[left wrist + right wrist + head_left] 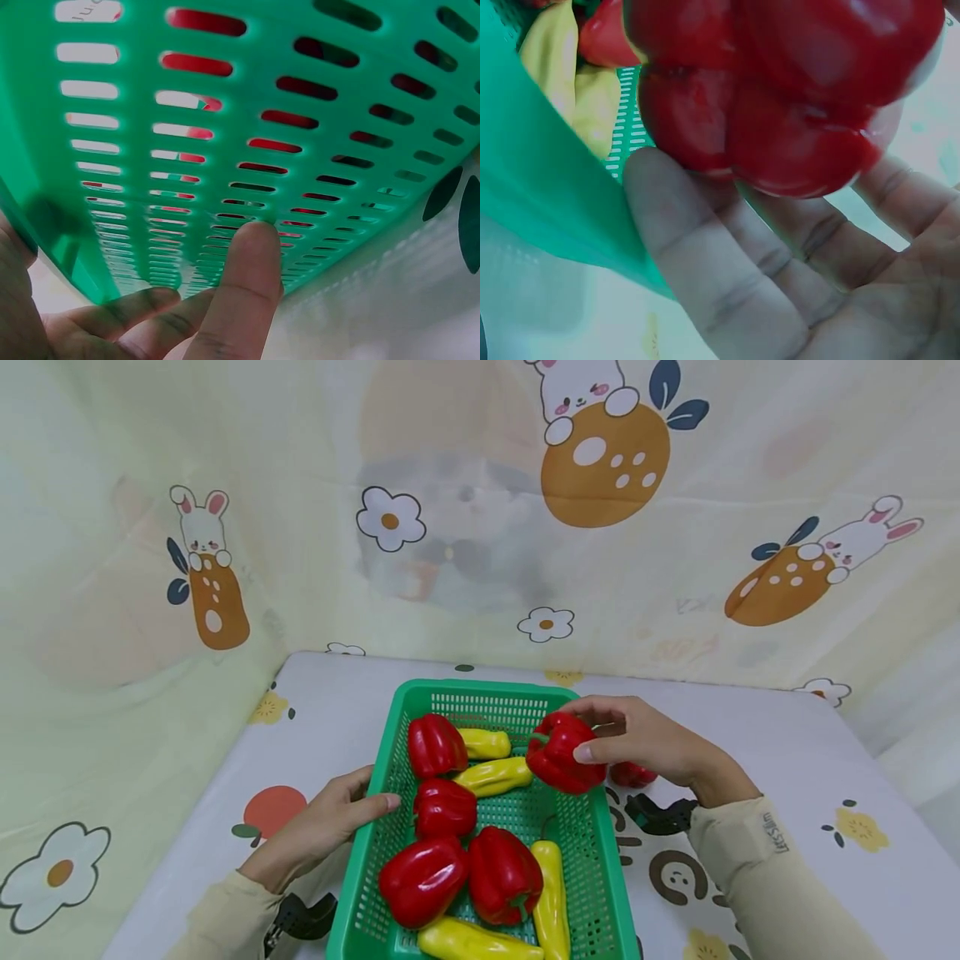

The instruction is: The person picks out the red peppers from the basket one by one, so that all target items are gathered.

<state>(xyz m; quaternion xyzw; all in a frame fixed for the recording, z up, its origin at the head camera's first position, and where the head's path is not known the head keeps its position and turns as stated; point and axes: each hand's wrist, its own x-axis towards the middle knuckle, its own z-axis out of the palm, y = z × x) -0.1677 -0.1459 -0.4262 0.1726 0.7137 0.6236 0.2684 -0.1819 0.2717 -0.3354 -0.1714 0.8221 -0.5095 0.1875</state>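
A green plastic basket (615, 868) with slotted walls holds several red bell peppers (422, 881) and several long yellow peppers (552, 893). On the basket's left side, my left hand (337, 814) grips the wall, thumb over the rim. In the left wrist view its fingers (251, 277) lie against the slotted outer wall. Over the right rim, my right hand (645, 739) holds a red bell pepper (558, 760) between thumb and fingers, its green stem turned left. The right wrist view shows that pepper's lobed bottom (780, 97) close above the fingers.
Another red bell pepper (633, 774) lies on the tablecloth just outside the basket's right wall, partly hidden by the right hand. A printed curtain (465, 568) hangs behind and at the left of the table (330, 710). Dark straps (660, 814) sit at both wrists.
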